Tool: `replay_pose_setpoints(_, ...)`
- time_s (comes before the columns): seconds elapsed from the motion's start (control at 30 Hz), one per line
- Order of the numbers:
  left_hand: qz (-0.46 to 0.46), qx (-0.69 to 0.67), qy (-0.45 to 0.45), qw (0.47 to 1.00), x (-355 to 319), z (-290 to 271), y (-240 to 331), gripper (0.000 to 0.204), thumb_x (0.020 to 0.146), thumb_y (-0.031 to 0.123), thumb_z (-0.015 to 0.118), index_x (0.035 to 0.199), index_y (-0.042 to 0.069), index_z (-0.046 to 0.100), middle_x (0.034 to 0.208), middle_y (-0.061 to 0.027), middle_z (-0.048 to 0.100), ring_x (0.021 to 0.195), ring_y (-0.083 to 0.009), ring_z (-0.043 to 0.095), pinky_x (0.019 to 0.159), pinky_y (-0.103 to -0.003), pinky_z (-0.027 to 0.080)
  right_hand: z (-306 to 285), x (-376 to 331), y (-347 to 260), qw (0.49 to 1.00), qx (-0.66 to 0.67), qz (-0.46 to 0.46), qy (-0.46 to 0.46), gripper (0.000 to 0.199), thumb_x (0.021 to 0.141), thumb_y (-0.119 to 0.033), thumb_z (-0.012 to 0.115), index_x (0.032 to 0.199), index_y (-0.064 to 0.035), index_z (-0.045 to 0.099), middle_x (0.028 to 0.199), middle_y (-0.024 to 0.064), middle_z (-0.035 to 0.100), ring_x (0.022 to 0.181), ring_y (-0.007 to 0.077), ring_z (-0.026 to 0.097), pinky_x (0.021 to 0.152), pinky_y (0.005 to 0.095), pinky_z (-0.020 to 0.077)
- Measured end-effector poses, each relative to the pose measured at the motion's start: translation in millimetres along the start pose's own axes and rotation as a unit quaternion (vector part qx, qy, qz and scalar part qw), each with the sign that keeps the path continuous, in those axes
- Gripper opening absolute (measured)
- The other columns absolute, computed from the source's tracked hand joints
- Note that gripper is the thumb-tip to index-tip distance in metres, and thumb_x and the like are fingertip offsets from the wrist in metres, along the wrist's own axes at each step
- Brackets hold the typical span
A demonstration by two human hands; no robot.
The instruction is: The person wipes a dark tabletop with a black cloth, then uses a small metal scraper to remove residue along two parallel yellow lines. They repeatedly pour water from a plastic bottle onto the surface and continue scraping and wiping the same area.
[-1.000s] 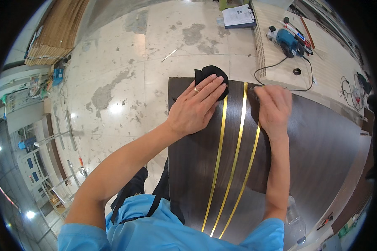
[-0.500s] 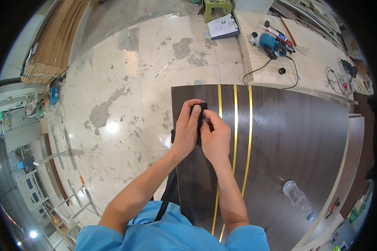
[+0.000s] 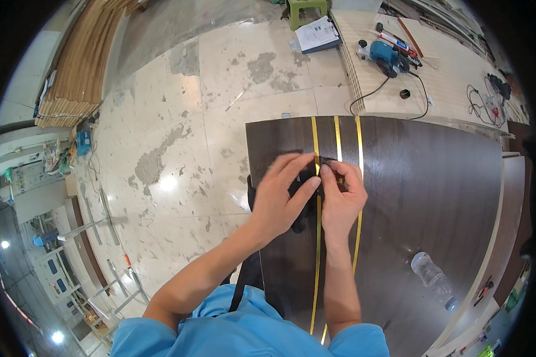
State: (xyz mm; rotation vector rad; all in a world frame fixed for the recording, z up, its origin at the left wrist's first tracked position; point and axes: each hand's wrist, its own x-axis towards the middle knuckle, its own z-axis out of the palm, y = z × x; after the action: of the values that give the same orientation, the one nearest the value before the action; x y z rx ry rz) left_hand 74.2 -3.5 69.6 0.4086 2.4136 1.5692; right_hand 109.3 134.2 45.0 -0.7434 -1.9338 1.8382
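A dark wood-grain panel lies in front of me with three thin gold strips running along it. My left hand and my right hand meet over the leftmost and middle strips. Between them they pinch a small black cloth, pressed against the panel. Most of the cloth is hidden under my fingers. The left strip continues toward me below my hands.
A clear plastic bottle lies on the panel at lower right. Beyond the panel a pale board carries a blue power tool with a black cord. A booklet, a green stool and stacked wood strips sit on the stained floor.
One second ago my hands were apart near the panel's far end, the left on the cloth. They have since come together around the cloth, farther from the panel's end.
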Motion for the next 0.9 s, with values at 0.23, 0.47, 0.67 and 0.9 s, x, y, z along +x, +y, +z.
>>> replay_pose_setpoints(0.23, -0.113, -0.111, 0.051, 0.986, 18.9, 16.2, 2.7, 0.033, 0.114, 0.016, 0.063, 0.142, -0.002, 0.070, 0.124, -0.0140, 0.072, 0.110, -0.0220, 0.071, 0.096, -0.035, 0.057, 19.2, -2.0, 6.2, 0.990, 0.127, 0.046, -0.047, 0.026, 0.114, -0.012, 0.067, 0.130, 0.0046, 0.076, 0.113, 0.0096, 0.077, 0.100, 0.0147, 0.071, 0.089, 0.0291, 0.0564)
replay_pose_setpoints(0.47, 0.090, 0.150, 0.083, 0.981, 89.6, 15.0, -30.5, 0.015, 0.105, 0.011, 0.074, 0.119, 0.008, 0.078, 0.102, -0.0085, 0.075, 0.086, -0.0320, 0.073, 0.078, -0.036, 0.059, -35.2, 51.4, 47.8, 0.979, -0.113, -0.099, 0.137, 0.025, 0.114, -0.008, 0.064, 0.133, 0.0041, 0.075, 0.107, 0.0087, 0.075, 0.087, 0.0140, 0.069, 0.080, 0.0298, 0.0574)
replay_pose_setpoints(0.67, 0.203, 0.235, 0.100, 0.945, 115.8, 27.6, -48.7, 0.007, 0.099, 0.016, 0.078, 0.106, 0.012, 0.078, 0.098, -0.0027, 0.072, 0.090, -0.0293, 0.070, 0.083, -0.041, 0.055, -53.9, 56.5, 71.7, 0.981, -0.006, -0.096, 0.168, 0.026, 0.113, -0.004, 0.063, 0.135, 0.0050, 0.073, 0.110, 0.0077, 0.072, 0.086, 0.0105, 0.066, 0.079, 0.0270, 0.0558)
replay_pose_setpoints(0.9, 0.222, 0.273, 0.109, 0.930, 126.0, 39.5, -65.1, 0.007, 0.097, 0.017, 0.081, 0.104, 0.014, 0.081, 0.097, 0.0000, 0.074, 0.094, -0.0261, 0.068, 0.091, -0.040, 0.050, -55.5, 54.8, 65.9, 0.984, -0.019, -0.091, 0.155, 0.026, 0.113, -0.004, 0.063, 0.135, 0.0055, 0.073, 0.108, 0.0070, 0.071, 0.085, 0.0103, 0.065, 0.078, 0.0268, 0.0550)
